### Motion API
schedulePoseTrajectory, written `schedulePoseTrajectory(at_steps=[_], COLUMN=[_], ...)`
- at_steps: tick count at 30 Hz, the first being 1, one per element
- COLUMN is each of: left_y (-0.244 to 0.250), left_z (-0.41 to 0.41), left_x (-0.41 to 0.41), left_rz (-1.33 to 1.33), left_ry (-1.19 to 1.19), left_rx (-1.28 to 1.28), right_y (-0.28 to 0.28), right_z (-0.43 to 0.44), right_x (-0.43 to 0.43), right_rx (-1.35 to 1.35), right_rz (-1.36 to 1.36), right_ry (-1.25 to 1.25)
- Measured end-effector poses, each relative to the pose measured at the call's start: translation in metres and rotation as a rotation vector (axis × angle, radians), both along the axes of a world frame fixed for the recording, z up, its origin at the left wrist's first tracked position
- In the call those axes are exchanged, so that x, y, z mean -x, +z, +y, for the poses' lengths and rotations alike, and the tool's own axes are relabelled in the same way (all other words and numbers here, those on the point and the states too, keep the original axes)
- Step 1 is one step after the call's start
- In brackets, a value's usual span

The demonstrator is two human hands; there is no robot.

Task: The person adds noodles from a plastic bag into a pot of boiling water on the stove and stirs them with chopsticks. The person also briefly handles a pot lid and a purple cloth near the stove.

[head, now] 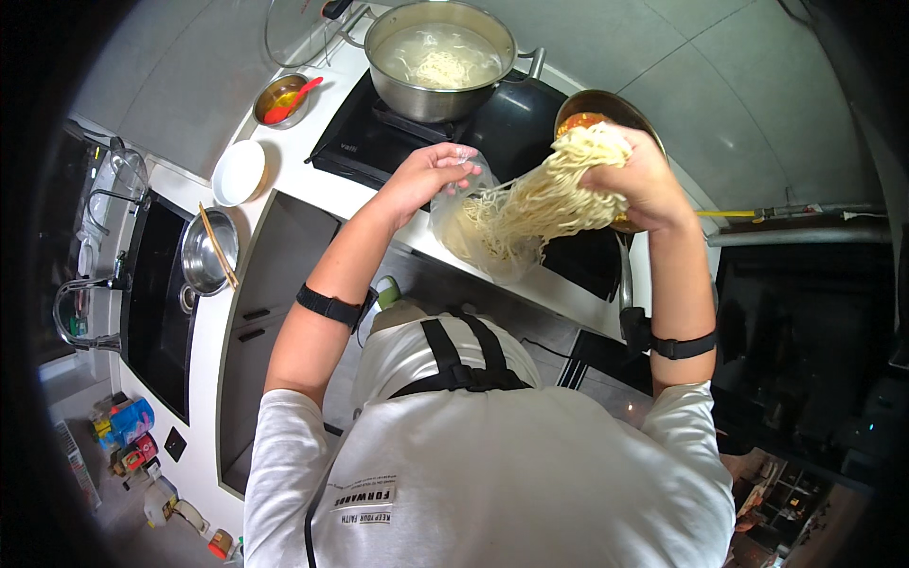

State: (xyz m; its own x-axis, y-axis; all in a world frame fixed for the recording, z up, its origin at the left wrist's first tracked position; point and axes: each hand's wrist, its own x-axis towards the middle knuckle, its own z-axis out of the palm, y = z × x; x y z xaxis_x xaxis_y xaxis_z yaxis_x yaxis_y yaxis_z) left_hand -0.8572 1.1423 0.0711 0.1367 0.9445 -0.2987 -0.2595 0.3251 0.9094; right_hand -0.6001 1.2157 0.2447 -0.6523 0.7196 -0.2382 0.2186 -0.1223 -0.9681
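My right hand (632, 174) grips a thick bunch of pale noodles (554, 192), whose strands trail down to the left into a clear plastic bag (497, 259). My left hand (440, 174) holds the rim of that bag, with more noodles inside it. Beyond my hands, a steel pot (433, 103) on the black cooktop (355, 138) holds cloudy water with noodles in it. Behind my right hand, partly hidden by it and the bunch, a metal pan (611, 103) contains reddish-orange food.
A small metal bowl (295, 117) with a red spoon (295, 99) in yellow liquid stands left of the cooktop. Nearer are a white bowl (239, 172) and a steel bowl (199, 263) with chopsticks (216, 245) across it, beside a black sink (153, 305). A glass lid (291, 35) leans behind.
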Motion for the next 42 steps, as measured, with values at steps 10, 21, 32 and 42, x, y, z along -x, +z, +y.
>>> schedulePoseTrajectory(at_steps=[10, 21, 32, 42], left_y=[0.0, -0.003, -0.022, -0.006], left_z=[0.001, 0.003, 0.004, -0.006], left_x=[0.0, -0.006, -0.002, -0.016], left_rz=[-0.029, -0.031, -0.022, 0.106], left_ry=[-0.003, -0.02, -0.007, -0.196], left_rx=[0.022, -0.006, -0.058, -0.267], right_y=[0.099, 0.161, 0.186, 0.186], right_z=[0.026, 0.049, 0.054, 0.068], right_x=[-0.004, -0.02, 0.034, 0.05], right_rx=[-0.166, -0.186, -0.197, -0.083], right_rz=[0.316, 0.384, 0.583, 0.65], right_ry=[0.139, 0.13, 0.438, 0.467])
